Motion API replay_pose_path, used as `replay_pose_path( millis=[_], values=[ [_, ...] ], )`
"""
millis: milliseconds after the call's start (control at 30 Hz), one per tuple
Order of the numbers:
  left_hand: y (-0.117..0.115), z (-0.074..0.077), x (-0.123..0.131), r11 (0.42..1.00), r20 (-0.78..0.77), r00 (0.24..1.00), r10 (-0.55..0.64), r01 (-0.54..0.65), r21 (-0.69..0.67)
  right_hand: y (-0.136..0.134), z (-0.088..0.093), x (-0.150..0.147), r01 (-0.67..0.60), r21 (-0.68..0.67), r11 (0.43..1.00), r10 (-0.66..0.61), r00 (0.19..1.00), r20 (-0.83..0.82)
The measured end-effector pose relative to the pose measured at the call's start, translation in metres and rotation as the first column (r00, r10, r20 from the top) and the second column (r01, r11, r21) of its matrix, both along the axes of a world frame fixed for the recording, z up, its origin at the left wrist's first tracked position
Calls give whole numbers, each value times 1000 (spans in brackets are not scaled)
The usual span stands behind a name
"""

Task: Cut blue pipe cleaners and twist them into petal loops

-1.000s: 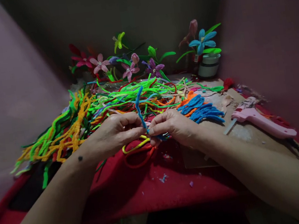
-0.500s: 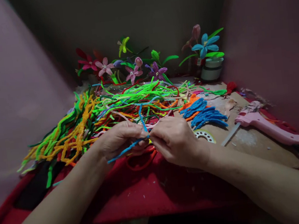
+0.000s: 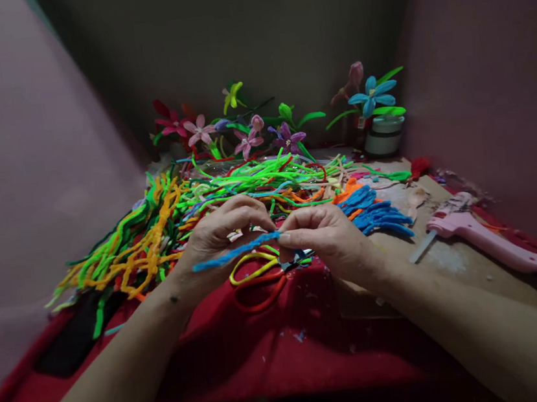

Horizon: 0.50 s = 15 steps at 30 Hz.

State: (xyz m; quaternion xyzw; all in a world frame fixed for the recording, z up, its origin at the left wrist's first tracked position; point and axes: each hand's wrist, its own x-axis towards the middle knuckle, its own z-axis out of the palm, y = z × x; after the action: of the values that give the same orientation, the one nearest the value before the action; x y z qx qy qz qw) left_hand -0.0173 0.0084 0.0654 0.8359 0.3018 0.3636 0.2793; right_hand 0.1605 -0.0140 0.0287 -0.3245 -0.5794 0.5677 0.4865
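A fuzzy blue pipe cleaner (image 3: pixel 236 254) is pinched between my two hands, one length slanting down to the left across my left palm. My left hand (image 3: pixel 225 229) is closed on it with thumb and fingertips, the fingers curled above. At its right end, my right hand (image 3: pixel 324 233) grips the pipe cleaner between thumb and forefinger. Just below the hands, scissors (image 3: pixel 278 278) with yellow and red handles lie on the red cloth (image 3: pixel 228 349), their blades partly hidden by my right hand. Several blue looped pipe cleaner pieces (image 3: pixel 382 216) are stacked right of my right hand.
Loose green pipe cleaners (image 3: pixel 270 173) and orange twisted ones (image 3: pixel 151 241) spread behind the hands. A pink glue gun (image 3: pixel 493 238) rests on cardboard (image 3: pixel 406 288) at right. Pipe cleaner flowers (image 3: pixel 246 142) and a jar (image 3: pixel 385 136) stand at the back. A black flat object (image 3: pixel 65 343) lies left.
The blue pipe cleaner's upright end no longer stands up between my hands. My fingers have shifted along it, and the scissors show more fully. The whole view has moved slightly.
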Motion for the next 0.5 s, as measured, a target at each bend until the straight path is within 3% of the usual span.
replay_pose_path(
  millis=[100,167,233,300,333,400,500],
  values=[
    [-1,-2,0,996,-64,998,-25,19,-87,-1,0,0,-23,-22,999,23,999,22],
    [0,-6,1,964,-60,998,-9,-7,-266,-2,0,-1,-11,25,1000,8,996,87],
    [3,-12,3,850,8,1000,7,-2,-527,-4,-1,-2,61,174,983,-98,972,215],
    [7,-19,5,680,94,995,23,53,-731,-5,-3,-3,149,384,911,-289,895,340],
    [8,-21,6,626,122,992,29,77,-776,-5,-4,-4,175,464,869,-371,850,374],
    [9,-21,7,632,110,993,46,57,-773,-4,-6,-5,187,485,854,-405,825,395],
    [6,-13,8,773,11,997,70,-47,-633,1,-7,-6,155,194,969,-209,931,300]
  ],
)
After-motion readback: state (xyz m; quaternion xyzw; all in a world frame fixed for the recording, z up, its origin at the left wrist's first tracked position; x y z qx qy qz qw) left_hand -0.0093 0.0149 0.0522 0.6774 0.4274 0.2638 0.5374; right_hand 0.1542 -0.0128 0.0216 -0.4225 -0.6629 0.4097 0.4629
